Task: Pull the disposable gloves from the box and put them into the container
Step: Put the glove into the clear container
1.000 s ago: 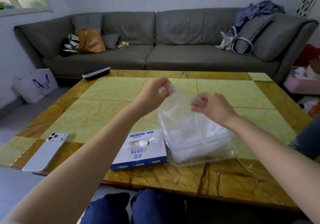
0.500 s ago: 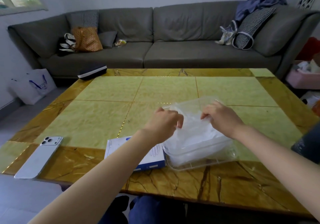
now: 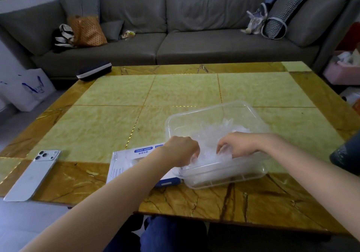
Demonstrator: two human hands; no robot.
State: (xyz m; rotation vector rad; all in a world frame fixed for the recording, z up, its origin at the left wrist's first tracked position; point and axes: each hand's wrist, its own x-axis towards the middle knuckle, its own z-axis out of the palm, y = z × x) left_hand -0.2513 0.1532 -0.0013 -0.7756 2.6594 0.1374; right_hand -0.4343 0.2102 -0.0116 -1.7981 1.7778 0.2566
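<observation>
Grey sofa (image 3: 175,43) stands behind a yellow marble tabletop (image 3: 116,125). Near its front edge sits a clear container (image 3: 214,111) holding a crumpled heap of gloves (image 3: 220,130). The left hand (image 3: 181,150) and right hand (image 3: 241,146) are both inside it, fingers curled down into the gloves, grasping them. The box (image 3: 136,156) lies flat against the container's left side, under the left forearm. A phone (image 3: 33,173) lies well left.
</observation>
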